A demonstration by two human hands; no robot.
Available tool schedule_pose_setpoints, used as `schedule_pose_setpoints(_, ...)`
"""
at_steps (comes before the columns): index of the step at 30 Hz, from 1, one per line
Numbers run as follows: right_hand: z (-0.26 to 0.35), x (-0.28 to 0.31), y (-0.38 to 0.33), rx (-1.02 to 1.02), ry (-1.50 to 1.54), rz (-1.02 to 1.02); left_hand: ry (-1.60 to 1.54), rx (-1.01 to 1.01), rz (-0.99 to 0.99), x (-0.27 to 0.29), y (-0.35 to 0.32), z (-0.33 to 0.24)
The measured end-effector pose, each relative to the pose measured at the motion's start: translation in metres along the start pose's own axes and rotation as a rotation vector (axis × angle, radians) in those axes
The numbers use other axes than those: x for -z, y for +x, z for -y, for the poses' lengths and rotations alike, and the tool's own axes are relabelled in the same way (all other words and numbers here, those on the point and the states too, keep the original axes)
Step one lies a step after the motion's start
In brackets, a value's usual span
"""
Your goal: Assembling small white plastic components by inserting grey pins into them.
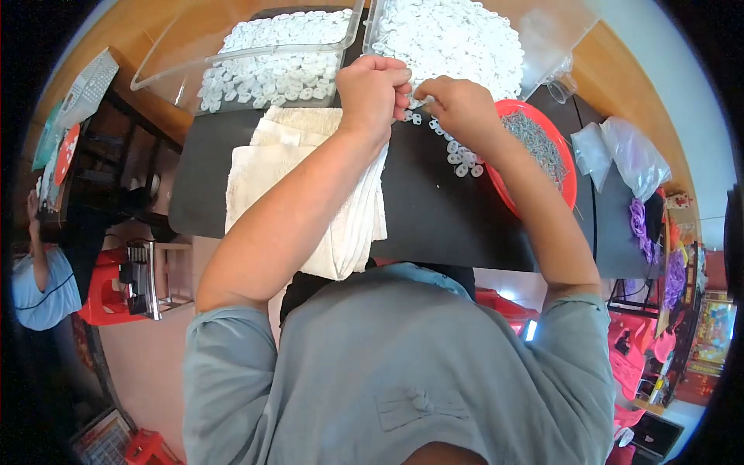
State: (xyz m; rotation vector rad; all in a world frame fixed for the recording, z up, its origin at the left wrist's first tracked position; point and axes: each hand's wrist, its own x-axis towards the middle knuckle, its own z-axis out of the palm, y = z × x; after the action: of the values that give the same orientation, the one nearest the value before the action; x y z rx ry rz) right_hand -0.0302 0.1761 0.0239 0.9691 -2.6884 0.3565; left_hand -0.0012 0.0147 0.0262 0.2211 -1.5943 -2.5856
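Fingertips of left hand [373,91] and right hand [459,108] hide whatever small piece they pinch.

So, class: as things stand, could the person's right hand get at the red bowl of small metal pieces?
Probably yes. The right hand is just beside the red bowl, whose top is open, with nothing lying between them.

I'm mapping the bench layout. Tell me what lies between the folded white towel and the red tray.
In the head view, bare black mat and a short trail of small white plastic pieces lie between the towel and the red tray; the right forearm crosses above it.
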Motion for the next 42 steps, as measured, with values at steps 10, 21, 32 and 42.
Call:
schedule_pose_setpoints(10, -0.004, -0.011, 0.010, 0.040, -0.132, 0.157, 0.063, 0.005, 0.019, 0.001, 0.003, 0.002)
schedule_pose_setpoints(21, 0.005, 0.039, 0.002, -0.485, 0.887, -0.059, 0.111, 0.059, 0.132, -0.006, -0.005, 0.001)
schedule_pose_setpoints(32, 0.037, 0.031, -0.031, -0.338, 0.708, -0.466, -0.141, 0.170, 0.428, -0.006, -0.011, 0.008)
schedule_pose_setpoints(42, 0.028, 0.027, -0.035, -0.513, 1.127, -0.466, -0.022, 0.155, 0.410, -0.011, -0.016, 0.007)
